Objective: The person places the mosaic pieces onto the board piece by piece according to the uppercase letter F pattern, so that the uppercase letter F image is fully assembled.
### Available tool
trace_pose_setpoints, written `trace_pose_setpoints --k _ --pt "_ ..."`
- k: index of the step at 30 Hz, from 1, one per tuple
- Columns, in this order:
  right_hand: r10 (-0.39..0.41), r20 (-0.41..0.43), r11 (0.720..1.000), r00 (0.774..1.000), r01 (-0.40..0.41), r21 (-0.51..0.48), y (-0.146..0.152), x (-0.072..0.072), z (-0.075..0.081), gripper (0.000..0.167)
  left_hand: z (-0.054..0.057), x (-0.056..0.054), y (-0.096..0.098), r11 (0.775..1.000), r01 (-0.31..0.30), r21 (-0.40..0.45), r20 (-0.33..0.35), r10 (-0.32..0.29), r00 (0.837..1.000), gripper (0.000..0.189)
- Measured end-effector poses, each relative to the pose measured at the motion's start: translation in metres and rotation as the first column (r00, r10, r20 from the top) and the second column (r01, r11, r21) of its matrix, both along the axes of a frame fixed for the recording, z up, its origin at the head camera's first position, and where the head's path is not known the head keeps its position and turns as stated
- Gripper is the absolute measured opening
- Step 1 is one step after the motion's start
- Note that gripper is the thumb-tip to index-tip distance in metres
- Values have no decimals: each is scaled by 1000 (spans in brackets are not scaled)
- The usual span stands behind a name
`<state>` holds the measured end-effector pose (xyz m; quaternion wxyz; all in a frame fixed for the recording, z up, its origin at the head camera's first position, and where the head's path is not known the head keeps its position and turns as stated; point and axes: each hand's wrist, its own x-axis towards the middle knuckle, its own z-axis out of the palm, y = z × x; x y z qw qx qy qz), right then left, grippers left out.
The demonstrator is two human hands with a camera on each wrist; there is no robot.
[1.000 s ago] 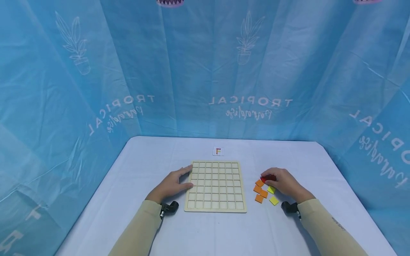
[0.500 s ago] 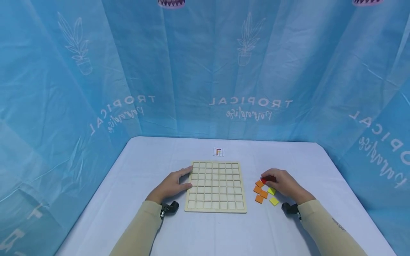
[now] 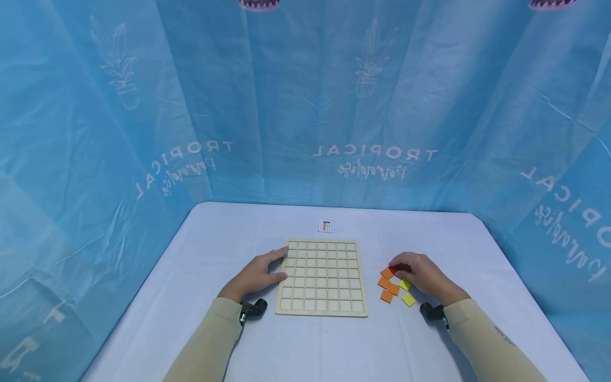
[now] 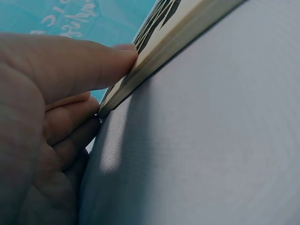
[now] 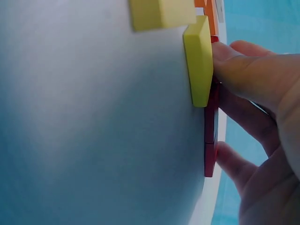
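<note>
In the head view, my left hand (image 3: 258, 273) rests at the left edge of a pale wooden grid board (image 3: 321, 307), thumb and index finger spread along it. The left wrist view shows the thumb on the rim of the board (image 4: 154, 58), other fingers loosely bent beside it. My right hand (image 3: 420, 270) is at the tiles right of the board, its fingertips pinching a red tile (image 3: 393, 269). In the right wrist view several red tiles (image 5: 211, 126) lie in a row under the hand (image 5: 267, 103), partly hidden behind a yellow tile (image 5: 199, 65).
Several orange tiles (image 3: 386, 296) lie between the board and my right hand, with yellow tiles (image 3: 408, 300) nearer me. A small card with a coloured grid pattern (image 3: 326, 226) lies beyond the board. A blue printed curtain (image 3: 305, 106) hangs behind the white table (image 3: 238, 223).
Both hands keep their places at the board and the red tiles. Only the head view has shifted very slightly.
</note>
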<state>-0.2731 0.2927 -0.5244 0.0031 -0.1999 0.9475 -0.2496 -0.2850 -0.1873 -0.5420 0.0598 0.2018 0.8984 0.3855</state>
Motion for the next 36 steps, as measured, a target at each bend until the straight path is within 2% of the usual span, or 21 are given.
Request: trace_pose_setpoints --k 7,12,17,20,27,33,36 --pt "-28 2 1000 1000 28 -12 -4 1 10 30 2 2 2 1000 -26 -16 16 26 1000 78" --pt "-45 -26 996 999 43 -73 -11 -2 21 33 4 2 3 999 -37 -33 15 38 999 78" --pt "-38 -91 990 995 24 -141 -31 -7 31 32 5 3 2 999 -31 -21 5 32 999 76" --pt "-35 -99 983 994 16 -185 -48 -7 34 31 4 3 2 1000 -26 -14 9 26 1000 76" --pt "-34 -41 964 999 21 -265 -90 -8 35 30 1 2 3 1000 -23 -8 14 23 1000 75" --pt "28 -21 953 999 -33 -301 -118 -15 31 33 2 3 2 1000 -29 -12 17 29 999 74" --pt "37 0 942 999 -35 -333 -127 -18 29 33 1 3 2 999 -30 -13 18 30 999 74"
